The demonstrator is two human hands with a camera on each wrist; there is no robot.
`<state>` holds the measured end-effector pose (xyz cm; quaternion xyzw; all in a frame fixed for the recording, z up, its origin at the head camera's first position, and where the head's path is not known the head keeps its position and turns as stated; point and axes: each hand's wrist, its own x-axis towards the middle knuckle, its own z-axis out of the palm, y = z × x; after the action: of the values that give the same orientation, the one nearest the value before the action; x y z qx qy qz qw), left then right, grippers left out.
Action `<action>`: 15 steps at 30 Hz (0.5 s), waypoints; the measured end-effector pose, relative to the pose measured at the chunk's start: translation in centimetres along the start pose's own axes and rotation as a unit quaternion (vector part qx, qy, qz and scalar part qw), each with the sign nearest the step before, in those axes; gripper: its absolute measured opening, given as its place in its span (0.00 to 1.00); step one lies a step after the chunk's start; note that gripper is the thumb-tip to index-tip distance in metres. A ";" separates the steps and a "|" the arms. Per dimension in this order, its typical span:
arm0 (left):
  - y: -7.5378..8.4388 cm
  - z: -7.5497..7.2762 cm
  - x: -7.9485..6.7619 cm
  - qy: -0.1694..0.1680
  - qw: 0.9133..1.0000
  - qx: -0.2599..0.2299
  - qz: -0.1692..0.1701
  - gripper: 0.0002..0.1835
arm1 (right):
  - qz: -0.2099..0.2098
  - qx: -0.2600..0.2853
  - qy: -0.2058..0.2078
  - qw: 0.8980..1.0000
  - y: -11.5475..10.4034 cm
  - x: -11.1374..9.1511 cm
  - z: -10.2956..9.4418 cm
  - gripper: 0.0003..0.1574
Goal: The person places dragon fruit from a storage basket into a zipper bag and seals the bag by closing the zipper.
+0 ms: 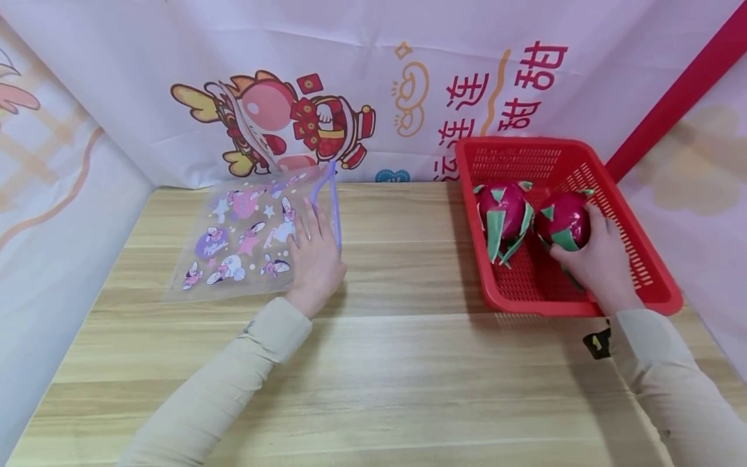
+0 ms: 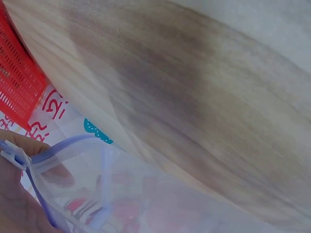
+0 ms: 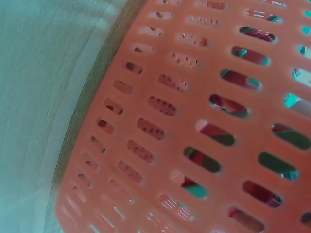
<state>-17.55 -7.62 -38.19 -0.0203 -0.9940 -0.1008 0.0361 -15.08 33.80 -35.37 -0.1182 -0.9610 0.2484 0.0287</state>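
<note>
Now the right hand (image 1: pixel 604 259) grasps a dragon fruit (image 1: pixel 565 215) inside the basket (image 1: pixel 543 307).
Left of the basket — zip edge (image 1: pixel 336 214) facing it — lies the bag (image 1: pixel 233 224); the left hand (image 1: pixel 315 263), fingers straight, touches it.

From my remote post, I look into a small tabletop booth, where a white fabric backdrop (image 1: pixel 362 45) printed with a red-and-yellow cartoon figure (image 1: pixel 280 123) and red Chinese characters (image 1: pixel 539 68) rises behind a pale wood-grain table (image 1: pixel 408 376). White patterned side panels (image 1: pixel 52 175) flank it, a red diagonal band (image 1: pixel 683 92) marking the right corner; what building surrounds it, I cannot tell.
</note>
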 end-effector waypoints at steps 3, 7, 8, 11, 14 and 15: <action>0.0 0.0 0.0 0.002 1.000 -0.003 0.000 0.53 | -0.002 0.015 0.018 1.000 -0.2 -0.2 -0.1 0.61; 0.0 0.0 0.0 0.005 1.000 -0.010 0.000 0.49 | 0.000 0.030 0.041 0.999 -0.4 -0.4 -0.3 0.61; 0.1 -0.1 0.0 0.004 1.000 -0.015 0.000 0.47 | 0.001 0.034 0.045 0.998 -0.4 -0.4 -0.3 0.61; 0.2 -0.2 0.0 0.002 0.999 -0.035 0.004 0.43 | 0.007 0.042 0.058 0.997 -0.6 -0.6 -0.4 0.62; 0.3 -0.3 0.0 -0.004 0.998 -0.055 0.010 0.42 | 0.011 0.049 0.069 0.996 -0.8 -0.8 -0.5 0.62; 0.4 -0.3 0.0 -0.005 0.998 -0.057 0.013 0.42 | 0.013 0.051 0.072 0.996 -0.9 -0.8 -0.5 0.62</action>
<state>-17.48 -7.30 -37.78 -0.0362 -0.9865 -0.1565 0.0315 -14.39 33.11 -34.48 -0.1470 -0.9408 0.2882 0.1006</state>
